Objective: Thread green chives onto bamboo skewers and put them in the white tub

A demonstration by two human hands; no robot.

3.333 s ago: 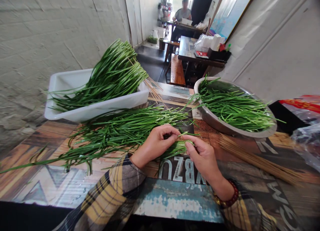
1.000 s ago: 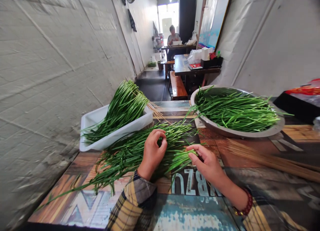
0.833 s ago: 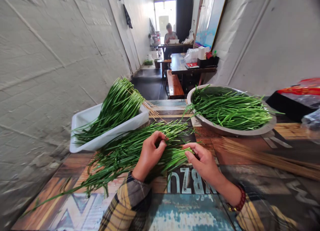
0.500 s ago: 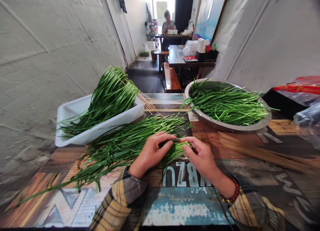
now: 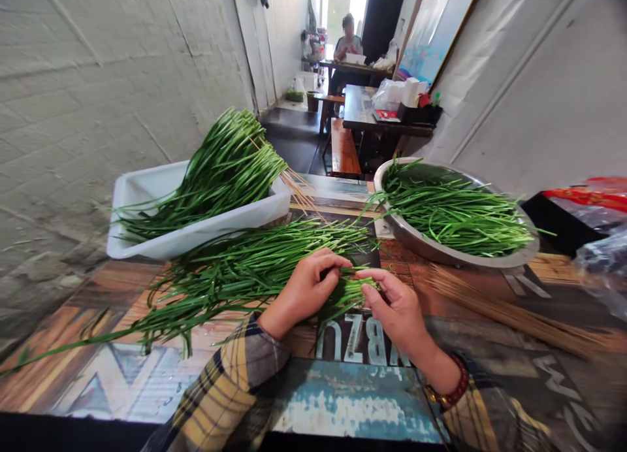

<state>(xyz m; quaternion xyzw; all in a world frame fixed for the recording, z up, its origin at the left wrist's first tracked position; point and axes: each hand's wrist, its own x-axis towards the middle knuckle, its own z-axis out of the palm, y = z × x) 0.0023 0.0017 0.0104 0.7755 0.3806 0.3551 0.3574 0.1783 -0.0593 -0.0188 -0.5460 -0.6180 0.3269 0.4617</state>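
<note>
lying left-to-right: chive bunch [image 5: 353,290]

Upper left of the frame: tray [image 5: 142,197] on the desk [image 5: 343,400], bundled chives [image 5: 220,171] in it. Just below, centre left: loose chives [image 5: 240,272] on the desk. Right of centre: bowl [image 5: 416,242] holding stalks [image 5: 455,210]; skewers [image 5: 509,315] below it, lower right. Lower centre: small bunch [image 5: 350,293] between left hand [image 5: 304,294] and right hand [image 5: 398,309], touching both.
</note>
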